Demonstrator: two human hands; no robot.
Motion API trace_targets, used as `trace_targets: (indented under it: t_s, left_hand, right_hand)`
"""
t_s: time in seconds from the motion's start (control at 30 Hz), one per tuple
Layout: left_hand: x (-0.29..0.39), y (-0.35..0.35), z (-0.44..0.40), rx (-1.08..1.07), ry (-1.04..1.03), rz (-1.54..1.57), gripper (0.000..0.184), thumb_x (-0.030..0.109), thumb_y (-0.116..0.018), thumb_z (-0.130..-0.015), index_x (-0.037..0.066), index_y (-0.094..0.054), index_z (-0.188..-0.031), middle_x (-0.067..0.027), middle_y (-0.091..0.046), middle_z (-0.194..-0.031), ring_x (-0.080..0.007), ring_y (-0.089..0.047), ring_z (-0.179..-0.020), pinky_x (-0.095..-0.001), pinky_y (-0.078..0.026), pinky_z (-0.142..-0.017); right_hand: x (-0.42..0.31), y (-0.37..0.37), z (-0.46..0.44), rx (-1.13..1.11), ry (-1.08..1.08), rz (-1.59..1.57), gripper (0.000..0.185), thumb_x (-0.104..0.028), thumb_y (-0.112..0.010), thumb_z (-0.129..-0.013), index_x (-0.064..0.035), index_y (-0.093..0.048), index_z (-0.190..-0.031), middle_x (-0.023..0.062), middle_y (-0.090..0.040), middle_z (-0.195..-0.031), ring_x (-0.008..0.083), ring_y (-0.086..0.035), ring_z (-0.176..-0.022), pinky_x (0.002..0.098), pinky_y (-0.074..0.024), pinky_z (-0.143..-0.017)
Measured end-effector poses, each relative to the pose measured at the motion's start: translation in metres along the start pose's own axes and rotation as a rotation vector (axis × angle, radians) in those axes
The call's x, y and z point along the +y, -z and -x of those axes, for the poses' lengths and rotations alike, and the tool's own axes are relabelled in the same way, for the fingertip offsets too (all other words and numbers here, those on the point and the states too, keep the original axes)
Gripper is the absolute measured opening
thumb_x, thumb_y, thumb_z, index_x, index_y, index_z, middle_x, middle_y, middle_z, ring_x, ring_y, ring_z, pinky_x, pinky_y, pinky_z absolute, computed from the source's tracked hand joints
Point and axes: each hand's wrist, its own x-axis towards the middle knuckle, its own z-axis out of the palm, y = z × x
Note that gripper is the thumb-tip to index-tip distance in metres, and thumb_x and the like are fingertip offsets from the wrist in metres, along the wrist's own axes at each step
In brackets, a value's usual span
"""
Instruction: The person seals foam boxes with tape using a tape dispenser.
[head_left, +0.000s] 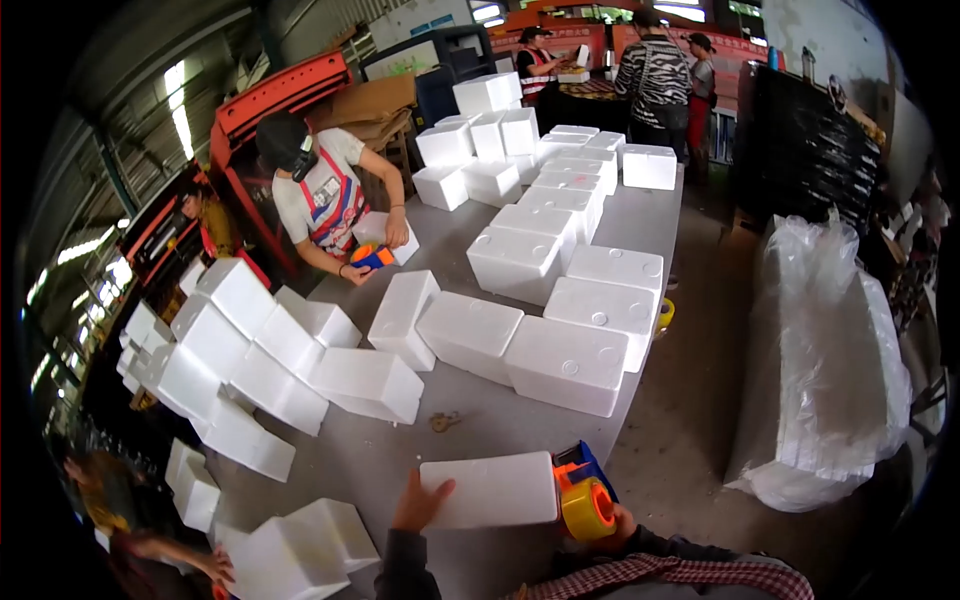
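A white foam box lies lengthwise at the near edge of the grey table. My left hand grips its left end, the thumb resting on the top face. Against the box's right end is an orange and blue tape dispenser carrying a roll of yellow tape. My right hand is closed on that dispenser from the right, its fingers partly hidden behind the roll. Beyond the box, a small brown scrap rests on the tabletop.
Foam boxes stand in rows along the grey table, with more stacked at left. Across from me a co-worker holds a box and another dispenser. Another person's hand is lower left. Plastic-wrapped sheets stand right.
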Motion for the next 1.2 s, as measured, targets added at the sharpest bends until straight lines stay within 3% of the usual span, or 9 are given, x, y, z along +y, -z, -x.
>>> trace_targets:
  t_s: [0.13, 0.27, 0.33, 0.57, 0.8, 0.97, 1.1, 1.17, 1.2]
  left_hand:
    - [0.015, -0.023, 0.037, 0.319, -0.086, -0.235, 0.056, 0.04, -0.063, -0.078, 0.001, -0.044, -0.113, -0.018, -0.055, -0.104, -0.032, -0.054, -0.096, -0.0393, -0.043, -0.082]
    - [0.091, -0.04, 0.068, 0.515, -0.133, 0.227, 0.041, 0.036, -0.054, -0.086, 0.004, -0.047, -0.11, -0.0107, -0.055, -0.098, -0.0252, -0.054, -0.087, -0.0363, -0.044, -0.078]
    - [0.105, -0.05, 0.083, -0.386, -0.014, 1.492, 0.031, 0.032, -0.046, -0.091, 0.006, -0.05, -0.106, -0.0053, -0.055, -0.095, -0.017, -0.053, -0.085, -0.0322, -0.044, -0.078]
    - [0.129, -0.046, 0.108, -0.102, 0.291, 1.666, 0.021, 0.026, -0.047, -0.092, 0.007, -0.052, -0.098, -0.0009, -0.056, -0.088, -0.0104, -0.053, -0.077, -0.0237, -0.043, -0.071]
    - [-0.019, 0.011, 0.067, 0.562, -0.208, 0.855, 0.015, 0.017, -0.05, -0.089, 0.005, -0.054, -0.08, 0.001, -0.054, -0.076, -0.0105, -0.05, -0.072, -0.025, -0.041, -0.065]
    - [-0.131, -0.054, 0.017, 0.099, 0.102, 0.451, 0.019, 0.02, -0.049, -0.087, 0.003, -0.057, -0.084, -0.0111, -0.061, -0.081, -0.021, -0.054, -0.076, -0.0356, -0.043, -0.066]
    - [-0.082, -0.048, 0.038, 0.051, 0.537, 0.162, 0.025, 0.021, -0.046, -0.088, 0.005, -0.056, -0.104, -0.013, -0.061, -0.097, -0.0251, -0.058, -0.085, -0.0375, -0.044, -0.078]
    - [-0.055, -0.016, 0.047, 0.581, 0.032, 0.503, 0.032, 0.024, -0.044, -0.089, 0.01, -0.052, -0.116, -0.0127, -0.055, -0.114, -0.0279, -0.055, -0.099, -0.0394, -0.043, -0.085]
    - [-0.026, -0.002, 0.051, 0.495, -0.263, 0.119, 0.034, 0.025, -0.045, -0.088, 0.012, -0.05, -0.12, -0.0115, -0.05, -0.121, -0.0288, -0.05, -0.107, -0.0394, -0.043, -0.086]
  right_hand:
    - [-0.052, -0.029, 0.03, 0.093, 0.063, 0.265, 0.057, -0.019, -0.056, -0.074, -0.003, -0.04, -0.126, 0.0142, -0.05, -0.119, 0.0277, -0.053, -0.104, 0.0391, -0.0434, -0.09]
    - [-0.092, -0.116, 0.035, -0.029, 0.664, 1.365, 0.065, -0.007, -0.066, -0.062, -0.0072, -0.045, -0.124, 0.0153, -0.054, -0.109, 0.0293, -0.057, -0.088, 0.0374, -0.0476, -0.077]
    - [-0.088, -0.136, 0.037, -0.139, 0.825, 1.931, 0.069, -0.004, -0.07, -0.058, -0.0095, -0.047, -0.123, 0.0163, -0.055, -0.103, 0.0299, -0.057, -0.082, 0.0369, -0.0484, -0.071]
    - [-0.061, -0.163, 0.006, -0.458, 0.69, 2.16, 0.07, -0.007, -0.073, -0.052, -0.0107, -0.05, -0.118, 0.0187, -0.05, -0.095, 0.0332, -0.053, -0.077, 0.0368, -0.0459, -0.065]
    - [-0.058, -0.218, -0.028, -0.591, 0.558, 2.354, 0.063, -0.002, -0.069, -0.056, -0.0105, -0.052, -0.116, 0.0194, -0.048, -0.101, 0.0346, -0.055, -0.086, 0.037, -0.0479, -0.071]
    - [-0.038, -0.224, -0.054, -0.68, 0.254, 2.589, 0.059, -0.012, -0.067, -0.066, -0.0161, -0.047, -0.121, 0.0201, -0.044, -0.102, 0.0366, -0.055, -0.082, 0.0397, -0.0485, -0.067]
    - [-0.036, -0.239, -0.048, -0.649, 0.148, 2.597, 0.057, -0.01, -0.062, -0.067, -0.0169, -0.047, -0.121, 0.0185, -0.044, -0.1, 0.036, -0.055, -0.081, 0.0407, -0.0489, -0.067]
    - [-0.036, -0.245, -0.055, -0.644, 0.045, 2.578, 0.057, -0.007, -0.06, -0.066, -0.0164, -0.047, -0.121, 0.0194, -0.044, -0.1, 0.0369, -0.055, -0.081, 0.0409, -0.0481, -0.068]
    - [-0.04, -0.242, -0.061, -0.595, 0.068, 2.554, 0.057, -0.007, -0.06, -0.066, -0.0164, -0.047, -0.121, 0.0194, -0.044, -0.1, 0.0369, -0.055, -0.081, 0.0409, -0.0481, -0.068]
